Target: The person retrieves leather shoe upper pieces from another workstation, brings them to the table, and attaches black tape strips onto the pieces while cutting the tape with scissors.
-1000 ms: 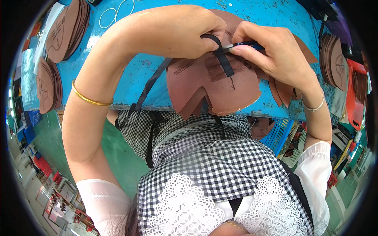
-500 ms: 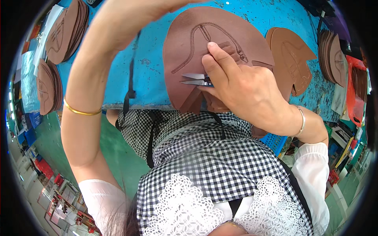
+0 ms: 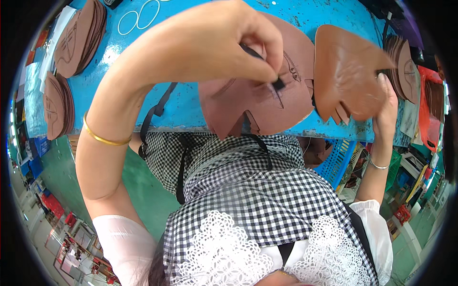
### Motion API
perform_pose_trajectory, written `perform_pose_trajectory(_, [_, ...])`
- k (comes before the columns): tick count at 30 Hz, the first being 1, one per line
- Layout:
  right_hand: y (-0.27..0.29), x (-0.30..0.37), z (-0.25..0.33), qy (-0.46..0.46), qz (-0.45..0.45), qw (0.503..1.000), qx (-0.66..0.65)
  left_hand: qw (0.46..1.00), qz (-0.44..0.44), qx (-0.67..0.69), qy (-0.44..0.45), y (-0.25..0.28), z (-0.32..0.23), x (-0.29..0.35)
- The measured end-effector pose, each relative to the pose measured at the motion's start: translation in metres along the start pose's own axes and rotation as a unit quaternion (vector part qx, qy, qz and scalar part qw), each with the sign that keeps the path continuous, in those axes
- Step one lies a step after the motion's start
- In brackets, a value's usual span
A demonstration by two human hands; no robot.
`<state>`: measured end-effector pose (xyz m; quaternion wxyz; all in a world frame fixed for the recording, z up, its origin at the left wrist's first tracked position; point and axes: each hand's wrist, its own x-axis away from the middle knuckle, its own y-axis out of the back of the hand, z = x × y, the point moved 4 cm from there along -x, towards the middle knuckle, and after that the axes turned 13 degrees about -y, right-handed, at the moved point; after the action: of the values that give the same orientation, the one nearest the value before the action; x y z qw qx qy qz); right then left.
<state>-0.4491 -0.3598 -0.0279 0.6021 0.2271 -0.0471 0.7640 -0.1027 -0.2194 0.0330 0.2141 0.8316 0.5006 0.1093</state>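
From my end, the left hand (image 3: 238,43) arches in over the work, thumb and curled fingers pinched together on a narrow black fabric strip (image 3: 278,85). The strip's short end pokes out below the thumb toward the lower right, above a large matte reddish-brown panel (image 3: 286,114) with dark stitched lines and a notched near edge. The fingertips blur here, so I can't fairly say whether that end rests on the panel or hangs just over it.

The right hand (image 3: 387,112) has hold of a glossy caramel-brown panel (image 3: 346,71) by its right-hand edge, fingertips bent around beside the notch there. This is the relation I watch: the glossy panel lies to the left of that grip and stretches away from it, its long axis slanting from upper left, farther from me, to lower right, nearer. Its far left corner sits just beside the matte panel. The right hand is plainly the nearer one; the left is well apart from it, over the matte panel.

Both panels are at the near side of a worn blue tabletop (image 3: 186,112). A stack of matching brown pieces (image 3: 407,71) stands just beyond the glossy panel's right edge, and another brown stack (image 3: 78,40) sits at the upper left.
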Motion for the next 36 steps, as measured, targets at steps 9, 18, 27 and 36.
perform_pose_trajectory(9, [-0.012, 0.013, 0.013, 0.090, 0.065, 0.992, 0.056, 0.994, 0.051, -0.087, 0.032, -0.025, 0.012, -0.016])
perform_pose_trajectory(18, [-0.147, 0.045, 0.053, 0.349, 0.370, 0.801, 0.314, 0.986, 0.128, -0.065, 0.085, -0.021, 0.009, -0.020])
perform_pose_trajectory(27, [-0.162, 0.050, 0.062, 0.466, 0.360, 0.670, 0.452, 0.970, 0.018, -0.243, 0.017, -0.021, 0.008, -0.011])
perform_pose_trajectory(36, [-0.176, 0.049, 0.066, 0.500, 0.302, 0.684, 0.437, 0.981, 0.014, -0.190, 0.037, -0.007, 0.012, -0.004])
